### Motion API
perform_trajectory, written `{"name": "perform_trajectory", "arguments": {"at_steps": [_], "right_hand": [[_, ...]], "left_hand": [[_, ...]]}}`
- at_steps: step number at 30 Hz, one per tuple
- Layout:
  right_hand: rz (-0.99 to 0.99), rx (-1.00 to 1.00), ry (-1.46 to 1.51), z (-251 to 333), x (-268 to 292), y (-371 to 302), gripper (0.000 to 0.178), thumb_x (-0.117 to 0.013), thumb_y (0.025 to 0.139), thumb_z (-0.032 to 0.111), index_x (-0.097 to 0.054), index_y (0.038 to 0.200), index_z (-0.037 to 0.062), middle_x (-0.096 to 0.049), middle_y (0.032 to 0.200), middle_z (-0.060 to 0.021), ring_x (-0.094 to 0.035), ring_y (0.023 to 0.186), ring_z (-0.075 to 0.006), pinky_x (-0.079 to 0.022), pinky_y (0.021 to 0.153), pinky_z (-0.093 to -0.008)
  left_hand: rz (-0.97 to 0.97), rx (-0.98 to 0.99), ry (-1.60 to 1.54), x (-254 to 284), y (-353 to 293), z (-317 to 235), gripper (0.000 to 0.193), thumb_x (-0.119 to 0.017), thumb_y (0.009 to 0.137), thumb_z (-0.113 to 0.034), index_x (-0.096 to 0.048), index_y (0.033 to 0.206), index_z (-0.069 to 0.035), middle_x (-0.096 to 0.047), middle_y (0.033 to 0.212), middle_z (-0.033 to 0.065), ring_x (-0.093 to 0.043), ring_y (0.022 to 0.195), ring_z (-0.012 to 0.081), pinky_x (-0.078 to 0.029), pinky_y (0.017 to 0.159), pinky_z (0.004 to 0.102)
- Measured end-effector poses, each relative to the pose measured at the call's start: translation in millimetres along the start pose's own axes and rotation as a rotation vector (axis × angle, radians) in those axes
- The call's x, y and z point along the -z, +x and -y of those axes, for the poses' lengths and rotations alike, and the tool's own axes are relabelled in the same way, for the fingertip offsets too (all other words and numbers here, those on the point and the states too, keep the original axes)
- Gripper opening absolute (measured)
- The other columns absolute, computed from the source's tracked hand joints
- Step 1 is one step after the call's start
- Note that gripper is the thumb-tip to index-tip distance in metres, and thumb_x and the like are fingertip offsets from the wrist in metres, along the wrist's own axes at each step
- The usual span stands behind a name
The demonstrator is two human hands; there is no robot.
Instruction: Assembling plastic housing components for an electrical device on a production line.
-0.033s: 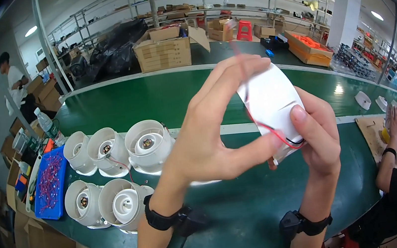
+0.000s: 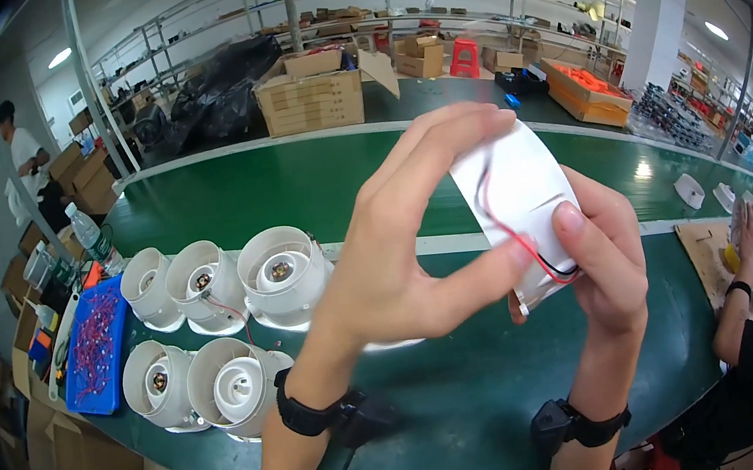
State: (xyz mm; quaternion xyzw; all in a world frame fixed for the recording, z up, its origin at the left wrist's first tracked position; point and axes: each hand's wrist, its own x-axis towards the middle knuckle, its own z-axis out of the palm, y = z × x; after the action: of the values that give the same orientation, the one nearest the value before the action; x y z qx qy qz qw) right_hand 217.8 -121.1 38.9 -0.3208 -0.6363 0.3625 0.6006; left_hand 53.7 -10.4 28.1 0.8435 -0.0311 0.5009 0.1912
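Observation:
My left hand (image 2: 407,250) and my right hand (image 2: 604,262) together hold a white round plastic fan housing (image 2: 522,182) raised above the green table (image 2: 472,384). My left fingers stretch across its top and my left thumb presses its lower edge. The right thumb lies on its right side. A red and a black wire (image 2: 515,240) run over the housing's face. Both wrists wear black bands. On the table to the left stand several similar white fan housings (image 2: 281,271), open ends facing me.
A blue tray (image 2: 97,353) of small parts and a water bottle (image 2: 91,236) sit at the table's left edge. Cardboard boxes (image 2: 315,91) stand beyond the table. A co-worker's arm (image 2: 738,311) rests by a wooden board at the right. Another person (image 2: 23,153) stands far left.

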Motion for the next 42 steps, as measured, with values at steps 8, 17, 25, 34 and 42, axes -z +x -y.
{"name": "perform_trajectory", "arguments": {"at_steps": [8, 17, 25, 34, 42], "right_hand": [[0.119, 0.11, -0.383, 0.0, 5.0, 2.8, 0.032, -0.054, 0.095, 0.017, -0.066, 0.108, -0.0095, -0.069, 0.074, -0.0132, -0.064, 0.061, -0.0145, -0.047, 0.056, -0.0261], [0.298, -0.022, -0.166, -11.2, 39.8, -4.9, 0.03, -0.064, 0.09, 0.015, -0.066, 0.108, -0.009, -0.071, 0.085, -0.0131, -0.065, 0.077, -0.0138, -0.048, 0.067, -0.0266], [0.207, -0.113, -0.078, -11.1, 57.5, -10.3, 0.041, -0.066, 0.092, 0.015, -0.057, 0.126, -0.0071, -0.066, 0.112, -0.0079, -0.061, 0.105, -0.0171, -0.047, 0.091, -0.0311], [0.213, -0.097, -0.039, -7.7, 53.1, -10.8, 0.034, -0.065, 0.094, 0.013, -0.06, 0.119, -0.0089, -0.069, 0.101, -0.0089, -0.065, 0.093, -0.0127, -0.051, 0.08, -0.0261], [0.328, -0.096, -0.246, -6.4, 44.4, -6.4, 0.017, -0.066, 0.092, 0.01, -0.066, 0.101, -0.0042, -0.065, 0.077, -0.0084, -0.055, 0.07, -0.0081, -0.045, 0.064, -0.0251]], "left_hand": [[-0.252, 0.36, -0.593, -5.7, 1.7, -0.1, 0.052, -0.052, 0.097, -0.02, -0.037, 0.141, 0.001, -0.053, 0.135, 0.0214, -0.056, 0.12, 0.0226, -0.048, 0.098, 0.0337], [-0.23, 0.623, -0.776, -9.6, -1.8, -3.3, 0.079, -0.075, 0.085, -0.03, -0.032, 0.143, 0.001, -0.049, 0.131, 0.0208, -0.05, 0.124, 0.0265, -0.043, 0.102, 0.0388], [-0.085, 0.02, 0.132, -20.7, 1.0, 3.5, 0.097, -0.089, 0.058, -0.03, -0.043, 0.139, 0.0, -0.05, 0.133, 0.0195, -0.049, 0.125, 0.0353, -0.039, 0.106, 0.044], [-0.054, 0.143, -0.136, -21.7, -5.0, 3.6, 0.088, -0.08, 0.073, -0.036, -0.042, 0.143, 0.0, -0.052, 0.134, 0.0147, -0.05, 0.124, 0.0263, -0.039, 0.106, 0.0398], [-0.044, 0.485, -0.404, -7.5, -7.3, 14.4, 0.029, -0.051, 0.101, -0.016, -0.058, 0.121, 0.003, -0.065, 0.107, 0.0074, -0.06, 0.095, 0.01, -0.049, 0.081, 0.0244]]}}
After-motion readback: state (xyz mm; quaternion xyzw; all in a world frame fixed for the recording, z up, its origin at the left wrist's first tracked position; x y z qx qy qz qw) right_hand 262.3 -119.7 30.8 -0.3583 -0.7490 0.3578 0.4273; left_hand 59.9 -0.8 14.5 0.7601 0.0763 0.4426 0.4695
